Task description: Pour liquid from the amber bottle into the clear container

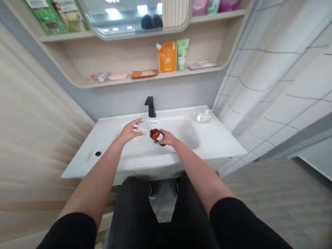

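Note:
Over the white sink basin [188, 133], my right hand [167, 138] is wrapped around a brown bottle [155, 134] with a white label. The bottle is tilted, its neck pointing left. My left hand [129, 131] grips a small clear container [142, 129] between thumb and fingers. The bottle's neck meets or nearly meets the mouth of the container; I cannot tell whether they touch. Whether any liquid is in the clear container is too small to make out. A small black cap [98, 153] lies on the counter left of my left forearm.
A black faucet [150, 106] rises behind my hands. On the right of the counter [225, 143] sits a clear plastic box [204, 117]. Above, a shelf [116, 81] holds an orange pouch [167, 57], a green tube [182, 53] and several small items. A mirror [137, 15] hangs above it.

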`<state>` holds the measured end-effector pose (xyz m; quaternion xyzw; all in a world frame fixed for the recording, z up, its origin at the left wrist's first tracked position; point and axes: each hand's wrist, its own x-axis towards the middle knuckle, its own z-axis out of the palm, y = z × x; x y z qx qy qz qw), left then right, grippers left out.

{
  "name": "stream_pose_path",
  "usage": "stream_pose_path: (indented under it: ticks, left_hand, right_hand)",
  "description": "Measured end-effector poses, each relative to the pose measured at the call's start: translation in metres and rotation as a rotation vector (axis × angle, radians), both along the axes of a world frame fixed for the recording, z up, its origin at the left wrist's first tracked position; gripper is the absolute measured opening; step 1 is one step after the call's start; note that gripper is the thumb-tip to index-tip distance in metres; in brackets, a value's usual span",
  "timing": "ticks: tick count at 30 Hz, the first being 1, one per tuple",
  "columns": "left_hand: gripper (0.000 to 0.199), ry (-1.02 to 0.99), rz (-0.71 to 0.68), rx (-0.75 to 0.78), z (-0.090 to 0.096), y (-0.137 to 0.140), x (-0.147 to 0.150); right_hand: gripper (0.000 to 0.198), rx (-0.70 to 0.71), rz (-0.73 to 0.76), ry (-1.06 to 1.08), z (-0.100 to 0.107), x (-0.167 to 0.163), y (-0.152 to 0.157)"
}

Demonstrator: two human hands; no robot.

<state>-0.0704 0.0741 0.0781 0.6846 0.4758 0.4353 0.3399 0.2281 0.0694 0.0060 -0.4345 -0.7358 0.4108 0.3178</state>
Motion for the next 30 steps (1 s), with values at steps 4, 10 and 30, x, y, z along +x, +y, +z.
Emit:
stream_pose_path:
  ticks: [4,10,30]
  left_hand:
    - [0.108,0.047,-0.022,0.022,0.009,0.004,0.001]
    - [0.106,0.114,-0.033,0.046,0.024,0.006,0.006]
    - [0.103,0.248,-0.087,0.067,0.061,0.009,0.018]
  right_hand:
    - [0.076,0.026,-0.024,0.031,0.003,0.000,-0.001]
    - [0.078,0.026,-0.027,0.066,0.000,0.002,-0.001]
    - [0.081,0.061,-0.044,0.196,0.001,0.000,-0.003]
